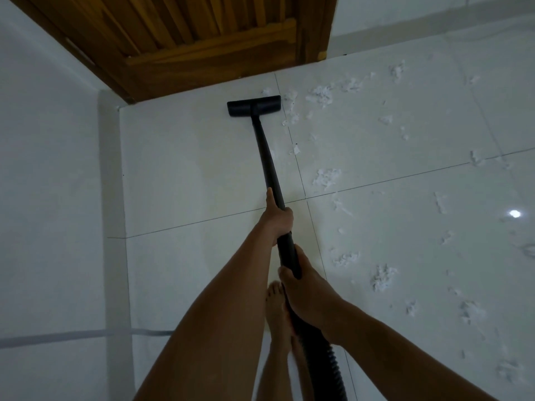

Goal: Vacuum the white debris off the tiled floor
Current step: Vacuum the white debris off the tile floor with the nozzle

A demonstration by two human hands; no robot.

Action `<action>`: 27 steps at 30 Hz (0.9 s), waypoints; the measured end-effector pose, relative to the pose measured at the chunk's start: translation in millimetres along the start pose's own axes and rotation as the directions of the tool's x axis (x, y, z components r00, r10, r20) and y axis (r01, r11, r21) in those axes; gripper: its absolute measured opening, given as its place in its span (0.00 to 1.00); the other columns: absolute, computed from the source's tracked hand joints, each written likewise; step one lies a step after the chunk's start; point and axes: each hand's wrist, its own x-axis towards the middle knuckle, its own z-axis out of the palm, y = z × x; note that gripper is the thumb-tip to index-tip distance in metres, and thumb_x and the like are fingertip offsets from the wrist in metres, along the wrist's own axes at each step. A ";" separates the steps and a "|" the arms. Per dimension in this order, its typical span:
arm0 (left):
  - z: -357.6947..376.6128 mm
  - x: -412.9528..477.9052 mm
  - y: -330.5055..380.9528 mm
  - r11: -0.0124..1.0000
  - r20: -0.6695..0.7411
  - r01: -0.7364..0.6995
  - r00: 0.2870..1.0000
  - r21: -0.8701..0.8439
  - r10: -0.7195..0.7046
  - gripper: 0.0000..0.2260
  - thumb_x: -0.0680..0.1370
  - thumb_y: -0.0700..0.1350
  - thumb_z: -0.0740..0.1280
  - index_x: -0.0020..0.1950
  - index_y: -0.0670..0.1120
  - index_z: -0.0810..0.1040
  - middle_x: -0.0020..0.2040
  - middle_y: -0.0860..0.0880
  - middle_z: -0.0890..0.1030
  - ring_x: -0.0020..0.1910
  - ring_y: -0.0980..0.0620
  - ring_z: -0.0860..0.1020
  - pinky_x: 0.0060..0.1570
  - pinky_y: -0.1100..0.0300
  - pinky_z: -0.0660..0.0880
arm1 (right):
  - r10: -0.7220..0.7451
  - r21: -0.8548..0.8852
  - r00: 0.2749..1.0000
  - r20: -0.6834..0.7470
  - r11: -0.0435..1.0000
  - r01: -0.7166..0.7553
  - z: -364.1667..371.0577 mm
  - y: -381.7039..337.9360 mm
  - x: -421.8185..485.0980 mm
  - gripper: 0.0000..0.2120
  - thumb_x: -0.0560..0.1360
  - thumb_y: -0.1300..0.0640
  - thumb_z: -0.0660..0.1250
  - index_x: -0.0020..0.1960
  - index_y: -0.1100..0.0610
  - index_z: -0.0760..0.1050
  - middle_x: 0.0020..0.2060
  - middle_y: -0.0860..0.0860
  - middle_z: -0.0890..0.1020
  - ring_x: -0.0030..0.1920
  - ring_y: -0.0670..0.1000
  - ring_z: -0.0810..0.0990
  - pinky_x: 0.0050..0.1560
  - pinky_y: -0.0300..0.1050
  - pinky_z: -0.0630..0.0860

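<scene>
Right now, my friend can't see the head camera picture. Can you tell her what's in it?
Seen from above, a person's left hand and right hand grip a black vacuum wand, its floor head resting on the tiled floor near a wooden door. White debris lies scattered across the tiles to the right of the head.

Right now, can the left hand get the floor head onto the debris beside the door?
Likely yes: the left hand grips the wand, the floor head sits just left of that debris, and nothing stands between them.
</scene>
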 end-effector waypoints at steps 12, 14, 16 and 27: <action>-26.7 21.4 21.6 1.000 -0.012 0.003 1.000 0.017 -0.002 0.34 0.85 0.44 0.56 0.81 0.61 0.37 0.74 0.45 0.68 0.49 0.47 0.76 0.50 0.51 0.77 | 0.048 0.080 0.998 0.030 0.996 -0.051 9.4 -30.5 24.8 0.25 0.86 0.50 0.56 0.79 0.34 0.52 0.37 0.58 0.78 0.26 0.49 0.76 0.25 0.40 0.76; -26.8 17.2 22.1 1.000 -0.010 0.006 1.000 -0.001 -0.006 0.34 0.84 0.44 0.57 0.80 0.61 0.37 0.73 0.44 0.69 0.49 0.46 0.76 0.53 0.49 0.78 | 0.049 0.080 0.998 0.034 0.995 -0.052 8.7 -32.3 19.0 0.25 0.86 0.50 0.56 0.79 0.34 0.52 0.37 0.57 0.77 0.26 0.49 0.76 0.24 0.40 0.75; -25.5 8.9 21.8 1.000 -0.007 0.011 1.000 -0.008 -0.011 0.34 0.84 0.44 0.57 0.80 0.61 0.37 0.73 0.44 0.69 0.48 0.47 0.76 0.51 0.50 0.78 | 0.042 0.064 0.998 0.036 0.997 -0.045 6.9 -32.9 8.3 0.26 0.86 0.50 0.56 0.79 0.34 0.51 0.37 0.56 0.76 0.26 0.48 0.75 0.23 0.38 0.74; -15.6 -59.0 21.5 0.996 0.039 0.082 0.996 -0.031 -0.081 0.35 0.83 0.44 0.57 0.81 0.61 0.37 0.70 0.42 0.72 0.49 0.46 0.76 0.51 0.50 0.77 | 0.008 0.024 0.999 0.036 1.000 -0.009 -1.7 -32.5 -63.5 0.24 0.86 0.53 0.56 0.79 0.37 0.56 0.34 0.54 0.76 0.21 0.43 0.74 0.22 0.35 0.72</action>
